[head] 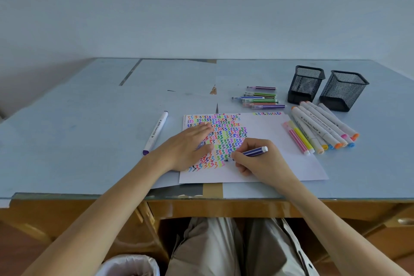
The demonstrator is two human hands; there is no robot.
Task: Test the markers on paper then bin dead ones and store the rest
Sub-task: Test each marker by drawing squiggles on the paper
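A white paper sheet [280, 163] lies on the desk, its left half filled with rows of coloured squiggles. My right hand [257, 159] grips a purple striped marker [255, 151] with its tip down on the sheet, near the lower rows. My left hand [188, 145] lies flat on the sheet's left part, fingers straight; something purple shows under its fingers, maybe a cap. Several thin striped markers [259, 97] lie behind the sheet. Several thick white markers [322, 127] and two thin highlighters [299, 139] lie to the right.
Two black mesh pen holders [305, 84] [342, 91] stand at the back right. A white marker with a purple cap [155, 133] lies alone left of the sheet. A lined bin [132, 264] sits on the floor under the desk's front edge, by my knees.
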